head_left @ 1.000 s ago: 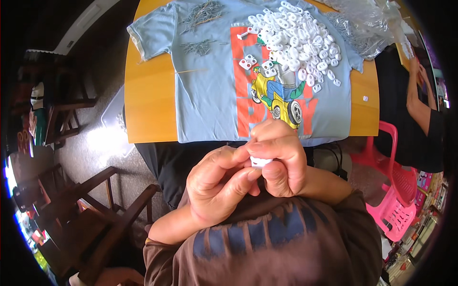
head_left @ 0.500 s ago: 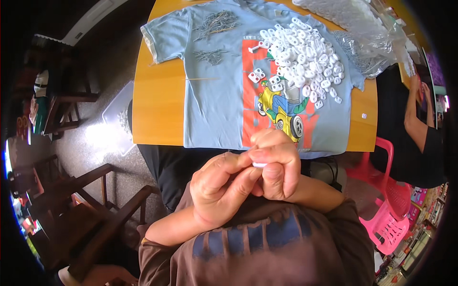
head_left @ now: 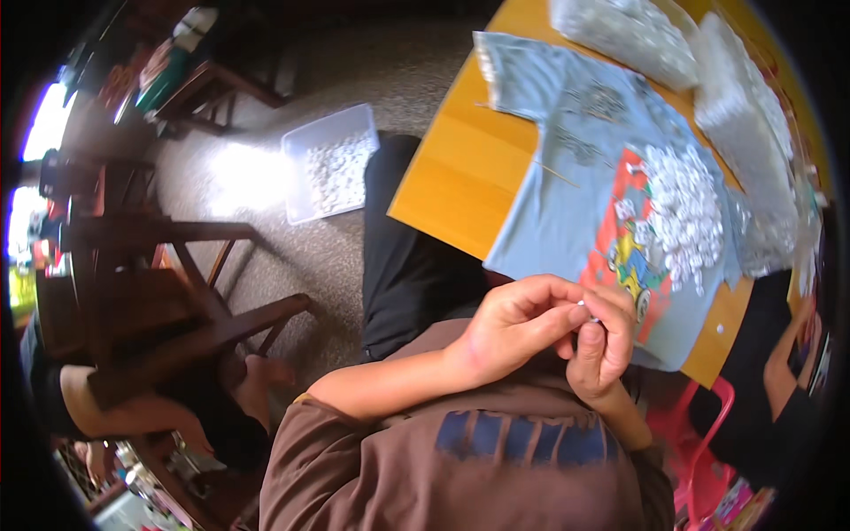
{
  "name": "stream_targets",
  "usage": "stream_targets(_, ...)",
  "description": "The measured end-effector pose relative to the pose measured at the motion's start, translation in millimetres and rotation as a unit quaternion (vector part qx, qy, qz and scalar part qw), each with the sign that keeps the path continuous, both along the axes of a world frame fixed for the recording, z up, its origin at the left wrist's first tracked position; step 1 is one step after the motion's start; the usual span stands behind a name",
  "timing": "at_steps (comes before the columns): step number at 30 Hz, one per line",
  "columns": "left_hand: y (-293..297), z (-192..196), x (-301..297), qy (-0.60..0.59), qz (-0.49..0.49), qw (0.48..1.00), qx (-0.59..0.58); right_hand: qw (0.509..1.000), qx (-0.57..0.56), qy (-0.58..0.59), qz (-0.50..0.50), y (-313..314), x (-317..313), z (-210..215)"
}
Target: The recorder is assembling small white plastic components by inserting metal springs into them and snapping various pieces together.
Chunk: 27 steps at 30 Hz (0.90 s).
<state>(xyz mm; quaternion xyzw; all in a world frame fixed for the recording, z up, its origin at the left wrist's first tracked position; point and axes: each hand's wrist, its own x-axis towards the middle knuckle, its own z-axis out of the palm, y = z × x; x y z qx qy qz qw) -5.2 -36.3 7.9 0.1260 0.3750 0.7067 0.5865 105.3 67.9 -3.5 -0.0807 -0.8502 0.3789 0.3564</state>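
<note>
left hand [head_left: 522,324] and right hand [head_left: 606,347] meet at near side of blue t-shirt [head_left: 529,223], fingertips of both pinching small white piece [head_left: 594,319], mostly hidden. on t-shirt: heap of white pieces [head_left: 682,212], thin grey pins [head_left: 602,101]. left of t-shirt, lower: translucent bin [head_left: 296,142].

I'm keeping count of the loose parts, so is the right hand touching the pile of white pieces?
Apart. The head view shows part of the blue shirt between the right hand and the pile of white pieces.
</note>
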Motion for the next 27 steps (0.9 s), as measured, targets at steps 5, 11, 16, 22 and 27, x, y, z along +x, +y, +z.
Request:
stream_targets(5,-16,-6,-22,-0.025,0.093,0.995,-0.021,0.988,-0.153,-0.010,0.020,-14,-3,-16)
stream_targets(11,-58,-41,-98,0.076,0.392,0.911,-0.100,0.991,-0.130,-0.032,0.028,-15,-12,-15)
stream_targets(16,-103,-133,-129,-0.040,0.477,0.863,-0.161,0.993,-0.048,-0.061,0.084,-20,-26,-3)
stream_targets(22,-118,-166,-126,-0.078,0.508,0.835,-0.194,0.990,-0.034,-0.093,0.102,-24,-26,3)
stream_targets(27,-89,-46,-108,0.063,0.437,0.897,-0.037,0.988,-0.040,-0.091,0.119,-24,-26,2)
